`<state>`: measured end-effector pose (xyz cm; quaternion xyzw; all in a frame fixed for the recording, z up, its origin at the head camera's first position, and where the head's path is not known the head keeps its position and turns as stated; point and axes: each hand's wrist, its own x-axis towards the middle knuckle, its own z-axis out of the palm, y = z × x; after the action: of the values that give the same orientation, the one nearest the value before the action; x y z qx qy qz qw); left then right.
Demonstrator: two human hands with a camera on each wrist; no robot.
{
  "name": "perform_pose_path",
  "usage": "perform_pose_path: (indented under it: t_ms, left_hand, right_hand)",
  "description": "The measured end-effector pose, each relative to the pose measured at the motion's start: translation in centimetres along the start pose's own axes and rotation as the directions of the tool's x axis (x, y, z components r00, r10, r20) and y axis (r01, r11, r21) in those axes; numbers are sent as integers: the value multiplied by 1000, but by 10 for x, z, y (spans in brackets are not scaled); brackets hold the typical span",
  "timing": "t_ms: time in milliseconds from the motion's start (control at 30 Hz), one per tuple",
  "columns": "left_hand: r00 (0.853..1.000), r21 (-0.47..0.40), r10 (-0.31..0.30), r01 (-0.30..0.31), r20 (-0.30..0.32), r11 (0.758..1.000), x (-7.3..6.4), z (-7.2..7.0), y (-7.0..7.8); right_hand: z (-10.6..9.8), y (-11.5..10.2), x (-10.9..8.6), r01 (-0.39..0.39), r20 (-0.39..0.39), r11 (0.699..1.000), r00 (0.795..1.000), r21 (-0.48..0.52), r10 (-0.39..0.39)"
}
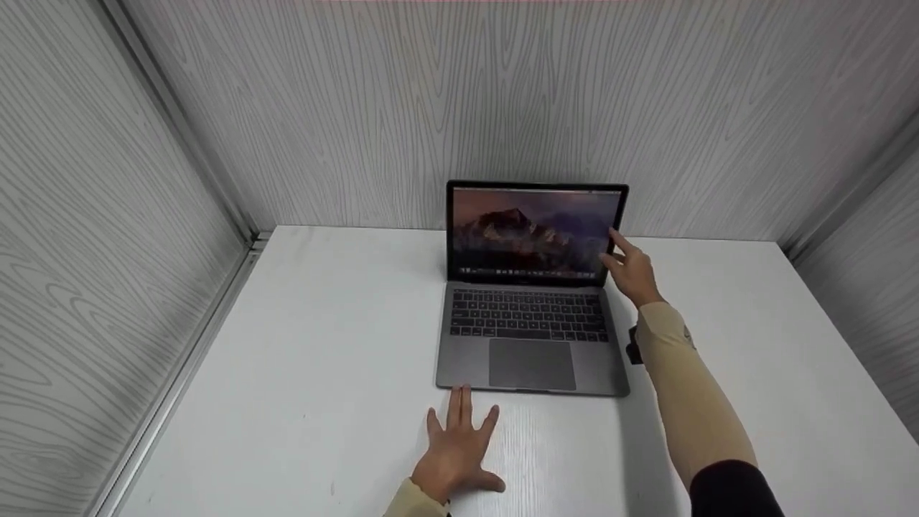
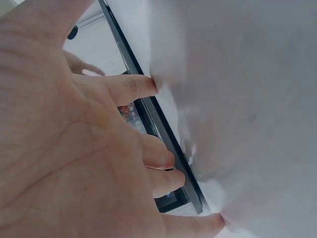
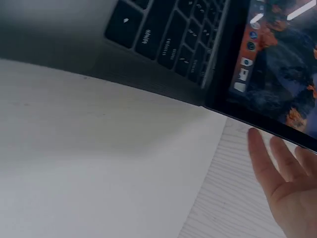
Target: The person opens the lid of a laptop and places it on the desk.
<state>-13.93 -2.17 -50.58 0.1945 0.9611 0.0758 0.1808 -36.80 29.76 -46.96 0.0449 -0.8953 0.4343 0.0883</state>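
A grey laptop (image 1: pixel 532 364) stands unfolded on the white table, its lit screen (image 1: pixel 531 233) showing a mountain picture and its keyboard facing me. My left hand (image 1: pixel 457 456) reaches toward its front edge with fingers spread. Two middle fingertips meet that edge in the head view; in the left wrist view the palm (image 2: pixel 84 148) fills much of the picture. At the screen's right side is my right hand (image 1: pixel 633 275), fingers extended along the lid's edge. Its fingertips (image 3: pixel 254 136) lie close against that edge in the right wrist view; whether they press on it I cannot tell.
Behind the laptop rises a grey wood-grain panel (image 1: pixel 359 115), close to the lid. Similar panels (image 1: pixel 93 251) border the left and right sides. The white table (image 1: pixel 309 323) extends on both sides of the laptop. A small black object (image 1: pixel 635 347) shows beside the right sleeve.
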Motion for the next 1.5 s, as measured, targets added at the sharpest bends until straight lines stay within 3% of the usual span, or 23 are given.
perform_pose_path:
  t_ms: [233, 400, 1033, 1267, 1367, 1500]
  left_hand:
    - [1000, -22, 18, -18, -13, 1000, -1, 3, 1]
    - [1000, -35, 17, -17, -9, 999, -2, 3, 2]
    - [1000, -46, 19, -19, 0, 999, -3, 1, 2]
    - [1000, -27, 0, 0, -11, 1000, -2, 1, -1]
    - [1000, -25, -8, 7, -5, 1000, -2, 1, 0]
    - [1000, -27, -8, 8, -8, 1000, -3, 1, -1]
  right_hand:
    - [15, 12, -8, -40, 168, 973, 983, -225, 79]
    - [25, 18, -11, -96, 208, 944, 964, -316, 168]
    - [24, 17, -17, -135, 322, 890, 900, -435, 294]
    - [26, 20, -19, -58, 409, 903, 877, -426, 250]
    - [27, 21, -22, -65, 443, 912, 859, -406, 259]
    - [29, 19, -24, -62, 460, 919, 852, -388, 252]
